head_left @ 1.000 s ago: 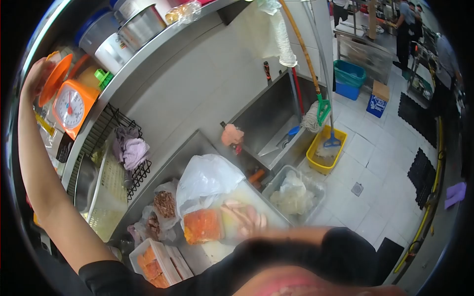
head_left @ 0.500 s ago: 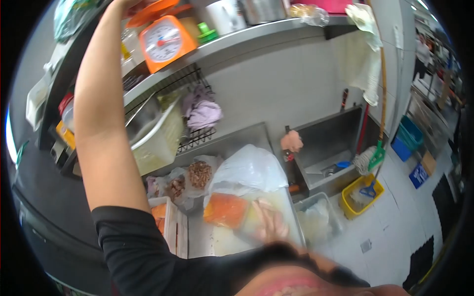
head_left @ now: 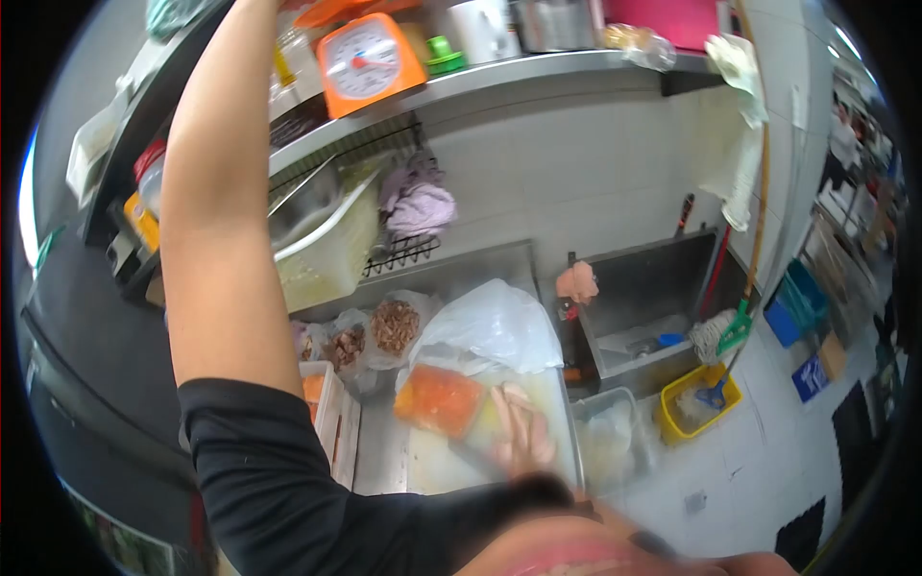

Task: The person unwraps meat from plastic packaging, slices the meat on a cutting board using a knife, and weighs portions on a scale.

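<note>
My left arm (head_left: 216, 221) reaches up to the shelf beside an orange kitchen scale (head_left: 363, 60). Its hand lies beyond the top edge of the view. Below, my right hand (head_left: 523, 432) rests on a pale cutting board (head_left: 432, 466), its fingers stretched out and somewhat blurred. Beside its palm shows a grey strip like a knife blade (head_left: 475, 459); the handle is hidden. A glossy orange slab (head_left: 439, 400) lies on the board just left of the fingers. Behind it is a crumpled white plastic bag (head_left: 495, 326).
Bags of brown pieces (head_left: 395, 326) stand behind a white crate (head_left: 333, 422) at left. A metal sink (head_left: 643, 288) lies to the right, with a clear tub (head_left: 610, 427) and yellow bucket (head_left: 699, 403) below. A rack holds a white tub (head_left: 331, 240) under the shelf edge (head_left: 538, 65).
The view has shifted, so the shelf and scale sit further right and higher. My left hand, partly seen at the top edge before, is now out of frame. My right hand stays on the board.
</note>
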A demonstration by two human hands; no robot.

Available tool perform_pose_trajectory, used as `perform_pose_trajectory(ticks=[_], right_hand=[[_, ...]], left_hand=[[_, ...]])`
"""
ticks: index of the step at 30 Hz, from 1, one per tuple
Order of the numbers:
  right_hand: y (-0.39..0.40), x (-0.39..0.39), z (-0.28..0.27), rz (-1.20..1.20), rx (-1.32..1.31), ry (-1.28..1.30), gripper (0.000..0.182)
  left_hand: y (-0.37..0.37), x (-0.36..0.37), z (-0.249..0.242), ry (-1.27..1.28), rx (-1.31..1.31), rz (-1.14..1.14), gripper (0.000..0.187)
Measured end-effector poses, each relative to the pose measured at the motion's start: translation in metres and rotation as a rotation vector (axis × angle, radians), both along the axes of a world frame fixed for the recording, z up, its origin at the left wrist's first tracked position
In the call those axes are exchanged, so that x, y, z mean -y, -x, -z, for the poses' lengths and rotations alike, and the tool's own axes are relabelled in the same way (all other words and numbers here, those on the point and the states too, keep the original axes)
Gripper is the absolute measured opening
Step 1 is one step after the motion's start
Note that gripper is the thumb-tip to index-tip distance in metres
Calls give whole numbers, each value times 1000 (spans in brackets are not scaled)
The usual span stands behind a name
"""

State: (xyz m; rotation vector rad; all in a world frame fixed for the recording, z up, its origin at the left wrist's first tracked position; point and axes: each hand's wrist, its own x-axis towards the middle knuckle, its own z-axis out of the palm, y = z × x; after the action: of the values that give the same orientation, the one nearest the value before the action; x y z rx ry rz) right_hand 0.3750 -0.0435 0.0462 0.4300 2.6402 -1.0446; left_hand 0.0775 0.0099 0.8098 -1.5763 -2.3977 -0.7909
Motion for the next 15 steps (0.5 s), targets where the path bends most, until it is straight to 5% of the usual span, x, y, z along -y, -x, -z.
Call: perform_pose_trajectory(ticks=[1, 3, 5, 11, 12, 14, 15], right_hand=[[-3, 2, -3, -18, 25, 7, 65], [-2, 6, -10, -49, 59, 30, 65], [3, 13, -11, -52, 63, 48, 65], [57, 19, -6, 35, -102, -53, 66], [65, 20, -1, 85, -171, -105, 66], [72, 34, 24, 216, -374, -321, 66], [67, 46, 37, 278, -473, -481, 67]], left_hand=[[-18, 2, 9, 38, 108, 73, 42], [94, -42, -5, -14, 135, 287, 37], [82, -50, -1, 77, 244, 348, 33], [159, -55, -53, -422, 136, 402, 42], [151, -45, -49, -583, 244, 535, 47], [88, 17, -18, -667, -124, 373, 54], [79, 36, 1, -600, 39, 646, 54]])
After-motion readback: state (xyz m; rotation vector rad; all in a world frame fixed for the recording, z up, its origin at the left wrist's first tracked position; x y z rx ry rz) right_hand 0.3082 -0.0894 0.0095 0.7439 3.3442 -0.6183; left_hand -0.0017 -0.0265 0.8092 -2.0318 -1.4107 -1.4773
